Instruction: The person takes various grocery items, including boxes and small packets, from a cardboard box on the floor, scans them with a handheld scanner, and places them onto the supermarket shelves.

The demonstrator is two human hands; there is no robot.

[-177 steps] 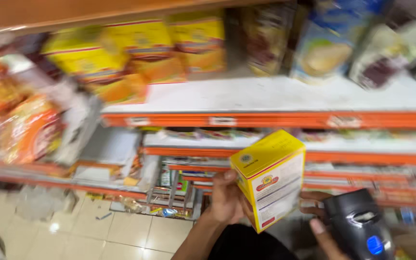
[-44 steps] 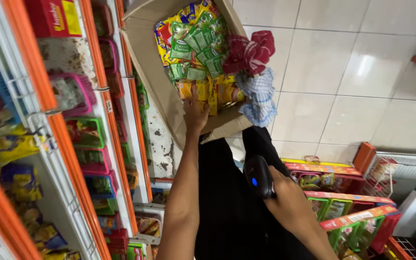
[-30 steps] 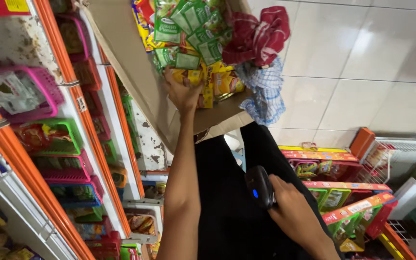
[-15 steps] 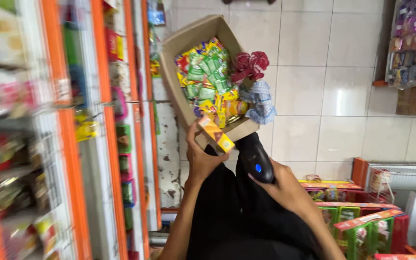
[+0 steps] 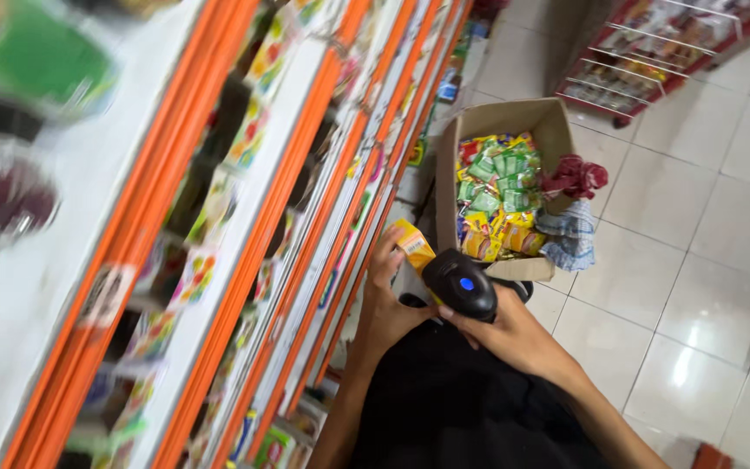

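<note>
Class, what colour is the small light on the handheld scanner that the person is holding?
Blue: a round blue light on the black scanner in the right hand, seen in the head view.

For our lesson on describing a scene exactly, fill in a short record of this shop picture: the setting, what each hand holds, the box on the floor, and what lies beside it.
Setting: shop aisle, orange-edged shelves on the left, white tiled floor
Left hand: holds a small yellow packet
Right hand: grips a black handheld scanner with a blue light, held close to the packet
Box: open cardboard box on the floor, filled with green and yellow sachets
Beside the box: red cloth and blue checked cloth at its right edge
</note>
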